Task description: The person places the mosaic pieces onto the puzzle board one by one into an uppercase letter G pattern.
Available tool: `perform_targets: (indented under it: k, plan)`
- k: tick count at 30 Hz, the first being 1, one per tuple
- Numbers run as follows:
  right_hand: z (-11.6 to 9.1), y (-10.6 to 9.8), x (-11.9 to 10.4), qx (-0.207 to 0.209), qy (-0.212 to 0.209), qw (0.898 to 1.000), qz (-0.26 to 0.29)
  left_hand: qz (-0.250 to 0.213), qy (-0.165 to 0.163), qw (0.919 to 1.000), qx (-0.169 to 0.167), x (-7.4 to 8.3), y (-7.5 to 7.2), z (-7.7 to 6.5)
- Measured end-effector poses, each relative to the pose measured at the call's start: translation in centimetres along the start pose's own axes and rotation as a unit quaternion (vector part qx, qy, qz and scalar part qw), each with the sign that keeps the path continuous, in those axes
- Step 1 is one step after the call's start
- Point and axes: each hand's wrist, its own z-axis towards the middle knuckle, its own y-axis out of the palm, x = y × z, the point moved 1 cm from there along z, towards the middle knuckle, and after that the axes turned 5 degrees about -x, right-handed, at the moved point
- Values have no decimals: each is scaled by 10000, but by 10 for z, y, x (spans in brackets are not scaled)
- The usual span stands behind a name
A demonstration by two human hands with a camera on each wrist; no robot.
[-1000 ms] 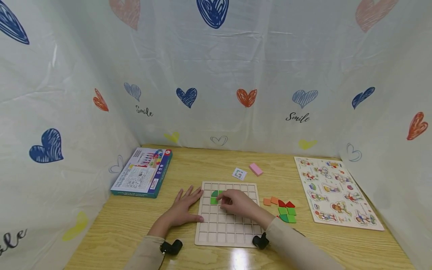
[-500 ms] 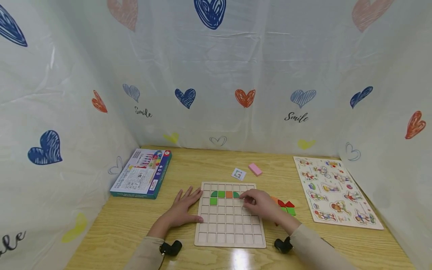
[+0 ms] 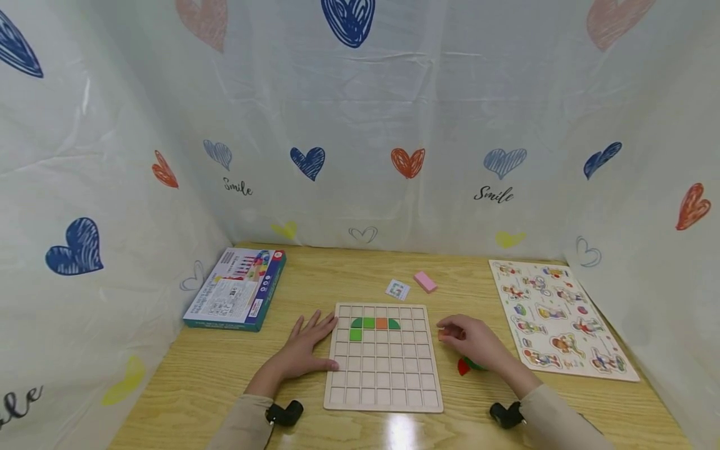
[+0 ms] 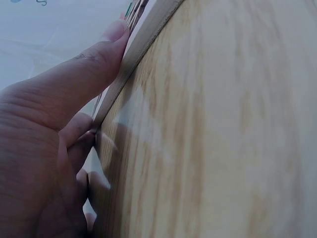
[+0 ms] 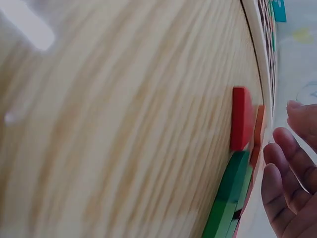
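A wooden grid board (image 3: 382, 400) lies in front of me. My left hand (image 3: 300, 353) rests at its left edge with fingers spread; the left wrist view shows the thumb (image 4: 94, 62) against the rim. On the grid, a green quarter-circle (image 3: 357, 323), a light green square (image 3: 368, 323), an orange square (image 3: 382, 324) and a darker green quarter-circle (image 3: 394, 325) form a row. Another green square (image 3: 355, 335) sits below its left end. My right hand (image 3: 475, 344) hovers over loose pieces right of the board, fingertips at an orange piece (image 3: 442, 335), thumb and fingers apart in the wrist view.
A red piece (image 3: 464, 367) and a dark green piece (image 3: 475, 364) show beneath the right hand, which hides others. Behind the board lie a small printed card (image 3: 397, 289) and a pink block (image 3: 425, 282). A boxed set (image 3: 233, 290) stands left, a picture puzzle board (image 3: 562, 322) right.
My right hand has moved right, off the board to the loose pieces. An orange square and a dark green quarter-circle now show in the row. The left hand has stayed put.
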Motion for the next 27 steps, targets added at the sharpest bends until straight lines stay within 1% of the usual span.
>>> perform_targets:
  k: [7, 16, 20, 27]
  plan:
    - [-3, -3, 8, -40, 125, 9998, -160, -14, 28, 10000, 5, -1, 0, 0]
    - [2, 2, 7, -100, 441, 9982, -389, -8, 58, 10000, -31, -2, 1, 2]
    - [3, 3, 5, -55, 448, 9983, -371, -2, 59, 10000, -23, -1, 1, 2]
    - [1, 4, 6, -139, 327, 9988, -343, 3, 51, 10000, -18, -1, 1, 1]
